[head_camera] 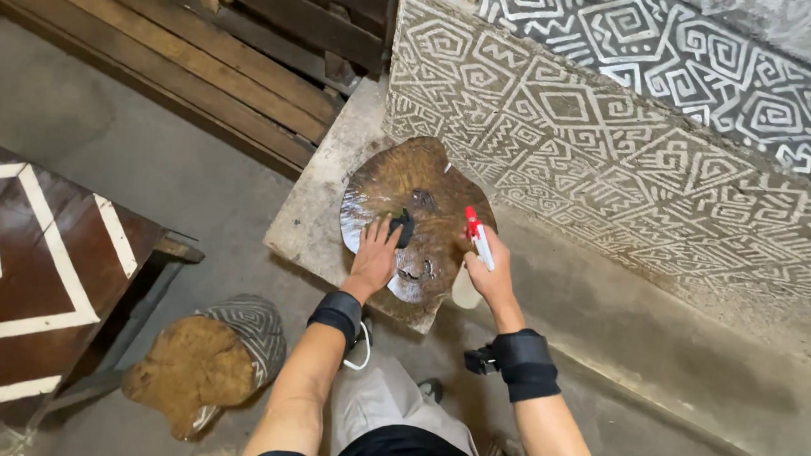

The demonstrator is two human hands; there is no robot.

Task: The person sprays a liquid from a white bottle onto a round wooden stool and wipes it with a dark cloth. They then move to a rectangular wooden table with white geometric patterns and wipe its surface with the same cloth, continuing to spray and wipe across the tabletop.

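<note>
A glossy brown irregular wooden slab (pixel 407 187) lies on the corner of a concrete ledge (pixel 320 206). My left hand (pixel 375 254) presses a small dark cloth or sponge (pixel 404 226) against the slab's wet surface. My right hand (pixel 487 270) holds a white spray bottle with a red nozzle (pixel 476 236) just beside the slab's right edge. Both wrists wear black bands.
A wall painted with grey and white geometric patterns (pixel 629 128) rises behind the ledge. A second rough wooden piece with a patterned side (pixel 204 361) sits on the floor at lower left. A brown table with white lines (pixel 30 275) stands at left; wooden planks (pixel 203 55) lie at the back.
</note>
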